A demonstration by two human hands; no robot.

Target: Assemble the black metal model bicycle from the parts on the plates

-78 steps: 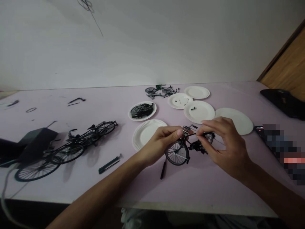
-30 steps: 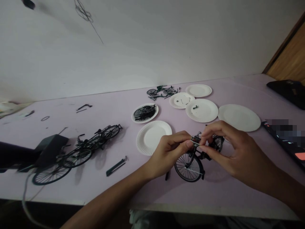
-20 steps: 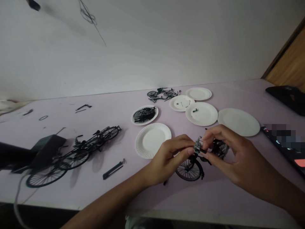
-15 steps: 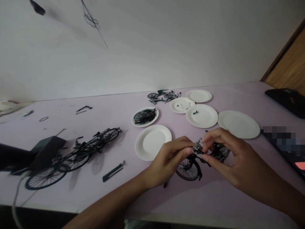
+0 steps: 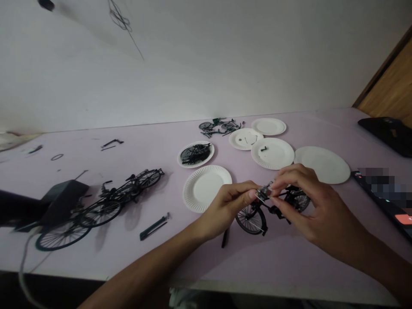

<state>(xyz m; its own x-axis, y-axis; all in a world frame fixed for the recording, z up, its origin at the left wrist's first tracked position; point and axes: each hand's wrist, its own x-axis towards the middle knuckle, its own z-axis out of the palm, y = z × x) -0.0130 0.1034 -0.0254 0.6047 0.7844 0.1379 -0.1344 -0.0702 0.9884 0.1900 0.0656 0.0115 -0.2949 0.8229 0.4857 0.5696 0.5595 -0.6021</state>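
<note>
A small black model bicycle [image 5: 261, 213] stands on the pale purple table [image 5: 128, 257] in front of me. My left hand [image 5: 227, 206] pinches its front end at the handlebar, fingers closed. My right hand [image 5: 309, 206] is closed on a small silver part [image 5: 263, 192] at the top of the bicycle, thumb and fingers pressed together. The rear wheel [image 5: 299, 201] shows partly behind my right fingers. A short black stick-like tool [image 5: 224, 238] lies on the table under my left wrist.
Several white paper plates [image 5: 206, 188] lie behind the hands; one holds black parts [image 5: 195, 153], two hold small pieces. Two larger model bicycles [image 5: 106, 201] lie at left beside a black box [image 5: 62, 195]. A green tool [image 5: 153, 226], a phone [image 5: 386, 201], a dark pouch [image 5: 388, 133].
Both hands stay pinched on the bicycle's top and have worked the silver part, tilting the model slightly; the bicycle shifted a little on the table as my view moved.
</note>
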